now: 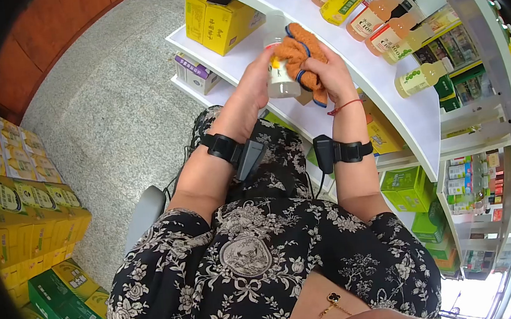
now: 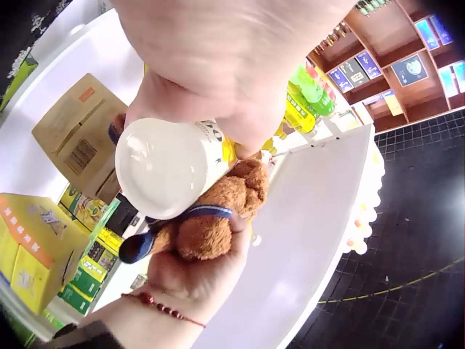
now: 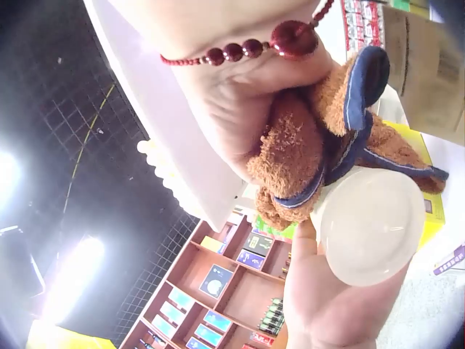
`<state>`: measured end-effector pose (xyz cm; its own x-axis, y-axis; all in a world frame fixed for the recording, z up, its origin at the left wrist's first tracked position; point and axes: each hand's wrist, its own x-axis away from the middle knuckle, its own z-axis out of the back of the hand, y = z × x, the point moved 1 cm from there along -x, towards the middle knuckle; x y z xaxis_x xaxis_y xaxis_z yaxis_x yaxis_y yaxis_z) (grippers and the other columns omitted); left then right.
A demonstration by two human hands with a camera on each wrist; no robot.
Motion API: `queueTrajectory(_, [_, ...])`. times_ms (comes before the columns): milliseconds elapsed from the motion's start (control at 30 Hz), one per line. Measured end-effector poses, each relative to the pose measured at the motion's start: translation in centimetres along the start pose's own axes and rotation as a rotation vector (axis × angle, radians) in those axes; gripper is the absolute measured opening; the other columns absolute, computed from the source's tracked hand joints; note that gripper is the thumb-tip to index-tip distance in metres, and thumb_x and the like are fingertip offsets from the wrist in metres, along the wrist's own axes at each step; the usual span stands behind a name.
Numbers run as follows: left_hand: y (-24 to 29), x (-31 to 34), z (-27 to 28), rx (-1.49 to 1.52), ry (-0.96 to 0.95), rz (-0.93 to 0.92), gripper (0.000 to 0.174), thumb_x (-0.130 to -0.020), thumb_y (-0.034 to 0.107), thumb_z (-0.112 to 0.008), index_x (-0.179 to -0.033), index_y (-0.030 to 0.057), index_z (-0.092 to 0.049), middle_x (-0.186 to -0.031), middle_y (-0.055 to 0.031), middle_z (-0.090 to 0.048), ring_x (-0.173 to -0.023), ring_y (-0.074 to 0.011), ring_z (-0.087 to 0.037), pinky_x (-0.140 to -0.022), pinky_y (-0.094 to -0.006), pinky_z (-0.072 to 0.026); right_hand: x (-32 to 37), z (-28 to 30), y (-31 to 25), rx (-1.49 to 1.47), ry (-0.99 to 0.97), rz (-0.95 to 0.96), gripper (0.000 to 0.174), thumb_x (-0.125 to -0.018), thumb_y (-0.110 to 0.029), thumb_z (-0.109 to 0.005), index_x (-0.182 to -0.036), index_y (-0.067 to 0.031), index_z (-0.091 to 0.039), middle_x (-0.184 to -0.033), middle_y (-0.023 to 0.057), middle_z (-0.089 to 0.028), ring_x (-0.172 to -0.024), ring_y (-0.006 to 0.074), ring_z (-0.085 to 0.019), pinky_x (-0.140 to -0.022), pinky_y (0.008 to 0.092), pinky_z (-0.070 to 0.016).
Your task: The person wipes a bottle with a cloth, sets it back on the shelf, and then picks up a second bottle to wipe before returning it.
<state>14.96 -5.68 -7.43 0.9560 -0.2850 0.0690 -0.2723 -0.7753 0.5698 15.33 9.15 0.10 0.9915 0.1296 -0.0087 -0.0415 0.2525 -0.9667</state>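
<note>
Head view: left hand [image 1: 257,76] curled round the side of a white bottle [image 1: 280,65], thumb and fingers closed on it, holding it in the air just in front of the white shelf [image 1: 384,95], cap end toward the shelf and base toward the body. Right hand [image 1: 335,75] closed on an orange cloth [image 1: 299,51] with dark blue trim, pressing it against the bottle's right side, the two hands nearly touching across it. A red bead bracelet [image 1: 344,107] on the right wrist; a black strap [image 1: 223,145] with a camera on each forearm. Left wrist view: round pale base of the bottle [image 2: 167,167] facing the lens, yellow label at its edge, left hand [image 2: 232,65] over it from above, cloth [image 2: 218,218] bunched in the palm of the right hand [image 2: 185,280] underneath and touching the bottle. Right wrist view: same grip from the other side, right hand [image 3: 232,109] bunching the cloth [image 3: 305,153] against the bottle [image 3: 370,225], left hand [image 3: 320,305] below. Further out, in the head view: yellow cartons [image 1: 220,18] standing on the shelf left of the hands, a purple and white box [image 1: 195,73] on the tier below, a row of bottles of pale drink [image 1: 378,24] on the shelf to the right, green boxes [image 1: 406,188] on lower tiers, stacked yellow and green cartons [image 1: 21,213] on the grey speckled floor [image 1: 109,106] at the far left.
</note>
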Motion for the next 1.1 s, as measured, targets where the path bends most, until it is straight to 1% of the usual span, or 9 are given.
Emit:
queueTrajectory(100, [-0.4,1.3,-1.6,-0.009,-0.018,0.099,0.045,-0.094,0.043,-0.048,-0.123,0.0095,-0.053,-0.105,-0.0069,-0.065,-0.088,-0.0201,-0.067,-0.075,-0.0359,-0.0551,-1.7,0.4,-1.0,-0.126,-0.002,0.064,0.055,-0.074,-0.004,-0.062,-0.128,0.0027,-0.051,-0.106,0.009,-0.064,-0.092,0.0151,-0.062,-0.08,0.0272,-0.0509])
queueTrajectory(200, [-0.5,1.3,-1.9,0.001,-0.043,0.163,0.047,-0.093,0.045,-0.049,-0.124,0.0097,-0.052,-0.105,-0.0067,-0.065,-0.088,-0.0192,-0.066,-0.074,-0.035,-0.055,-2.3,0.7,-1.8,-0.141,-0.012,0.078,0.051,-0.078,0.001,-0.054,-0.129,0.0038,-0.047,-0.111,0.0118,-0.061,-0.095,0.0193,-0.063,-0.083,0.0295,-0.0516])
queueTrajectory(367, [0.1,1.9,-2.1,0.062,-0.076,0.07,0.05,-0.095,0.048,-0.047,-0.127,0.0094,-0.051,-0.112,-0.0063,-0.064,-0.094,-0.0184,-0.066,-0.079,-0.0356,-0.0553,-0.2,-0.5,-2.1,-0.14,-0.077,0.057,0.053,-0.077,-0.001,-0.056,-0.129,0.0034,-0.048,-0.111,0.0105,-0.062,-0.097,0.0176,-0.062,-0.085,0.0286,-0.0504])
queueTrajectory(533, [1.0,1.0,-0.2,0.066,0.045,-0.119,0.052,-0.096,0.048,-0.044,-0.128,0.0075,-0.049,-0.12,-0.0106,-0.06,-0.105,-0.0232,-0.063,-0.086,-0.0382,-0.0537,2.4,-1.4,-0.8,-0.008,-0.167,0.05,0.056,-0.076,0.0,-0.058,-0.131,0.0037,-0.048,-0.113,0.0085,-0.061,-0.098,0.0164,-0.061,-0.086,0.0277,-0.0494])
queueTrajectory(667, [2.0,2.1,-0.3,0.106,0.144,-0.023,0.053,-0.097,0.047,-0.044,-0.128,0.0044,-0.049,-0.12,-0.0132,-0.06,-0.106,-0.0266,-0.062,-0.088,-0.041,-0.0527,2.8,-1.1,0.2,-0.095,-0.21,-0.032,0.06,-0.072,-0.002,-0.064,-0.13,0.0025,-0.051,-0.11,0.0068,-0.062,-0.096,0.013,-0.059,-0.085,0.0265,-0.0483])
queueTrajectory(800, [0.9,1.4,0.2,0.026,0.039,-0.033,0.05,-0.097,0.045,-0.045,-0.129,0.0067,-0.049,-0.121,-0.0114,-0.06,-0.107,-0.0252,-0.061,-0.089,-0.0382,-0.0519,1.8,-1.1,0.1,-0.121,-0.129,-0.015,0.059,-0.073,-0.002,-0.063,-0.13,0.0028,-0.05,-0.109,0.0078,-0.062,-0.092,0.0142,-0.06,-0.081,0.0264,-0.0499])
queueTrajectory(867, [0.0,0.6,0.0,0.044,-0.008,-0.059,0.046,-0.097,0.044,-0.046,-0.128,0.0094,-0.05,-0.117,-0.0091,-0.062,-0.102,-0.0216,-0.063,-0.083,-0.0355,-0.0538,0.9,-0.6,-0.1,-0.155,-0.075,0.004,0.057,-0.074,-0.002,-0.062,-0.129,0.0026,-0.05,-0.108,0.008,-0.063,-0.092,0.0146,-0.061,-0.08,0.0265,-0.0505])
queueTrajectory(967, [0.9,2.3,-1.6,-0.078,-0.047,0.076,0.04,-0.095,0.04,-0.05,-0.119,0.0086,-0.055,-0.098,-0.0045,-0.066,-0.082,-0.015,-0.066,-0.068,-0.0312,-0.0552,-0.5,0.2,-0.4,-0.195,0.022,0.065,0.053,-0.075,-0.002,-0.06,-0.127,0.0023,-0.051,-0.107,0.0084,-0.063,-0.091,0.0151,-0.062,-0.079,0.027,-0.0514])
queueTrajectory(1100, [0.3,2.2,-1.8,-0.059,-0.037,0.101,0.039,-0.096,0.038,-0.049,-0.117,0.0058,-0.056,-0.097,-0.0056,-0.066,-0.082,-0.0164,-0.066,-0.07,-0.0315,-0.0557,0.1,0.3,-0.9,-0.203,0.057,0.082,0.05,-0.078,0.0,-0.056,-0.127,0.0029,-0.05,-0.11,0.0093,-0.062,-0.094,0.0164,-0.062,-0.081,0.028,-0.0511])
